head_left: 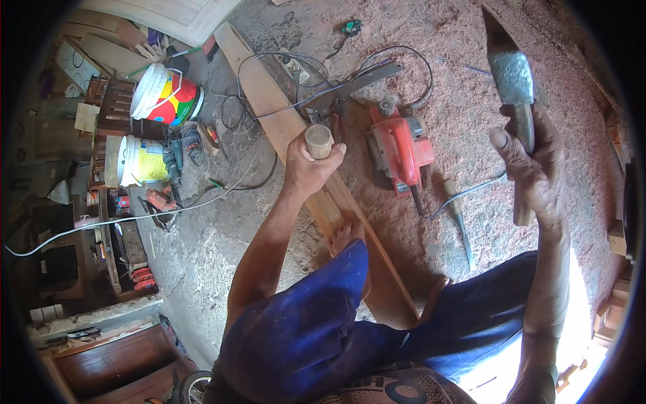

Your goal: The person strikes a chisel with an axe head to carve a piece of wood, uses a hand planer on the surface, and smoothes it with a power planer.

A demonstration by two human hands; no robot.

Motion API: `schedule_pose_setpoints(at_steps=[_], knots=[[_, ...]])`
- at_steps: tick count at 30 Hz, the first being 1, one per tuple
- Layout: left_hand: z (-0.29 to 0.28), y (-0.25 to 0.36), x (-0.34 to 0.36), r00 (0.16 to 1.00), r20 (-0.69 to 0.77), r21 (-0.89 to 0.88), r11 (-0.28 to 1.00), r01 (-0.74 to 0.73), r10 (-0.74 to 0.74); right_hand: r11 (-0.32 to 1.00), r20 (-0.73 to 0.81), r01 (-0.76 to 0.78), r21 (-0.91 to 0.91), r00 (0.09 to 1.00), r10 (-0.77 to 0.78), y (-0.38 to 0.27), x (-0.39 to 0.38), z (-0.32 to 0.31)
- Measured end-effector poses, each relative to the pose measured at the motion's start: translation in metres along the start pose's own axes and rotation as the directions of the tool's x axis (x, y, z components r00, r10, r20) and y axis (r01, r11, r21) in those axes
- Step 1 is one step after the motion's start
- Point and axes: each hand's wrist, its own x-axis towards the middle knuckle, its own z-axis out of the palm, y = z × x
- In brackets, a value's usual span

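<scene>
My left hand (311, 168) is wrapped round a chisel, whose round wooden handle end (318, 142) points up at me. Its blade is hidden below the fist. Under that hand a long wooden plank (269, 101) runs across the floor, and my bare foot (348, 236) rests on it. Up on the right, my right hand (536, 161) grips a hammer by its wooden handle. The grey metal hammer head (511, 75) is raised well apart from the chisel.
A red electric planer (404, 149) and another chisel (459, 225) lie right of the plank among wood shavings. A handsaw (356, 84), cables and a power strip (294, 69) are beyond. Two paint buckets (168, 97) (142, 161) and power drills (176, 153) stand or lie at the left.
</scene>
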Motion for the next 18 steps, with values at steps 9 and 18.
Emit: schedule_pose_setpoints(at_steps=[9,18], knots=[[0.002,-0.001,0.003,1.000,0.012,-0.002,1.000,0.007,-0.007,0.995,0.144,-0.098,-0.009,0.985,0.098,-0.005,-0.008,0.016],[0.004,-0.002,0.003,0.999,0.016,-0.006,0.999,0.040,-0.040,0.988,0.167,-0.086,-0.128,0.980,0.107,0.003,-0.005,0.013]])
